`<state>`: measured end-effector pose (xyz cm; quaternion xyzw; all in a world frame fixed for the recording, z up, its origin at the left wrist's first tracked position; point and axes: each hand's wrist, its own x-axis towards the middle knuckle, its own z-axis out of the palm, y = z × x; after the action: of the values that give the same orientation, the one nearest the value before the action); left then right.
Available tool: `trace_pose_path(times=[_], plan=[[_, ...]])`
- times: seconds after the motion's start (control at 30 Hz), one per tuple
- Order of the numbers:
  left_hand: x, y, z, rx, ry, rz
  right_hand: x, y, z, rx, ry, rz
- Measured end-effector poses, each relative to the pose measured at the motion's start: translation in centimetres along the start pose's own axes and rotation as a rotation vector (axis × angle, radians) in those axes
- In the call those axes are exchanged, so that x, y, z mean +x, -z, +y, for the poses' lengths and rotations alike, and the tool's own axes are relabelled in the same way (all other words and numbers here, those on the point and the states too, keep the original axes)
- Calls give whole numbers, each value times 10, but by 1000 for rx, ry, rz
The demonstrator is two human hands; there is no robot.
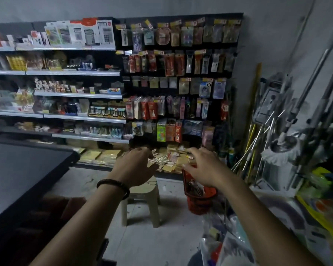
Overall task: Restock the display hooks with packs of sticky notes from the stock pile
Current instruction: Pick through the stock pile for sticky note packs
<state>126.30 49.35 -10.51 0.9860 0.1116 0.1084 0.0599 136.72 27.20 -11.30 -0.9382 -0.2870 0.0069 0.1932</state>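
At nine o'clock of the view a dark counter [23, 169] is seen, flat and matt, with metal-edged shelves [75, 72] beyond it at ten o'clock. Left of centre the left hand [136, 166], a dark beaded bracelet [113, 186] at its wrist, is stretched over a pale plastic stool [144, 191] towards the pile of sticky-note packs [169, 160]. Its fingers are bent down over glossy packs at the pile's near edge, but whether any is pinched cannot be told. The pile, flat yellow squares in shiny film, is laid on the lowest shelf, presumably so that the hook board [181, 73] at its twelve o'clock is within reach. At the pile's four o'clock edge the right hand [202, 167] is held with fingers spread and loose, judged ready to sort packs. Beneath it a red slatted basket [200, 198] is seen.
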Motion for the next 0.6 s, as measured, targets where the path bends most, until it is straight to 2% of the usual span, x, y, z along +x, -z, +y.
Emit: trace_pose_path(times=[0.37, 0.6], plan=[[146, -52, -35, -26, 60, -40, 167, -27, 37, -20, 55, -74], [213, -75, -64, -56, 74, -39, 236, -43, 47, -50, 60, -118]])
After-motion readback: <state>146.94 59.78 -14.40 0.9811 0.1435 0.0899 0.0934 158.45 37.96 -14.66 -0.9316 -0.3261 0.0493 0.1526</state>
